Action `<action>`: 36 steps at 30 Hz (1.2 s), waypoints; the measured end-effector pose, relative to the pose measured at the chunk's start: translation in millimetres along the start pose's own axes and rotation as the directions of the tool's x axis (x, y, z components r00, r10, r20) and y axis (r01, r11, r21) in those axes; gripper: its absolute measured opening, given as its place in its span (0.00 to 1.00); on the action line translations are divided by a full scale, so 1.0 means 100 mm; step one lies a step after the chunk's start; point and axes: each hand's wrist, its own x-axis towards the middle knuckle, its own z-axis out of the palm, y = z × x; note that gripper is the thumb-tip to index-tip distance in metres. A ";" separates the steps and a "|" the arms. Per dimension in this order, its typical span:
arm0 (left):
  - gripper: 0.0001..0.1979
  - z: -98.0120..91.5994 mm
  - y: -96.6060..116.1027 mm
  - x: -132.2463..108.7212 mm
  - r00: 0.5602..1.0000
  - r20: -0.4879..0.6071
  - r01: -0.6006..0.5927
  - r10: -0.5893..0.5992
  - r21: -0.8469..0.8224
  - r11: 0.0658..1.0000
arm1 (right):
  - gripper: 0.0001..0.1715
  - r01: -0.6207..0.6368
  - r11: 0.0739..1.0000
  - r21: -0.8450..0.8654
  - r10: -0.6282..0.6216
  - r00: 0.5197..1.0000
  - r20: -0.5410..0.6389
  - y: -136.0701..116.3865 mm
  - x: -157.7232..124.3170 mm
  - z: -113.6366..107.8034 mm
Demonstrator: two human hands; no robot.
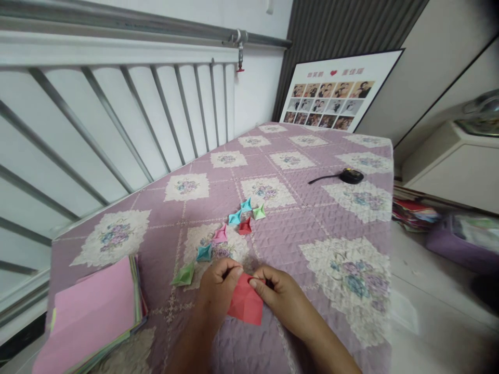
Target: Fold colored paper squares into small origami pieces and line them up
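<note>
The left hand [218,286] and right hand [279,292] both pinch the upper edge of the red paper [245,307], which looks light, thin and crease-prone, best held lightly at its folds.

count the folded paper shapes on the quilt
7: far blue, near blue, pale green, red clustered on the quilt; pink, teal, green nearer the left hand. Held red paper may hide more.

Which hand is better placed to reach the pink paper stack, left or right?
Left, probably. The paper stack lies on the left hand's side of the quilt; the right hand would have to cross over the red paper that both hands pinch.
</note>
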 end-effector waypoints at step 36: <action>0.11 0.26 0.01 -0.04 0.983 0.017 0.170 -0.184 -0.475 0.864 | 0.15 0.143 0.942 0.303 -0.012 0.919 -0.395 0.05 0.06 0.14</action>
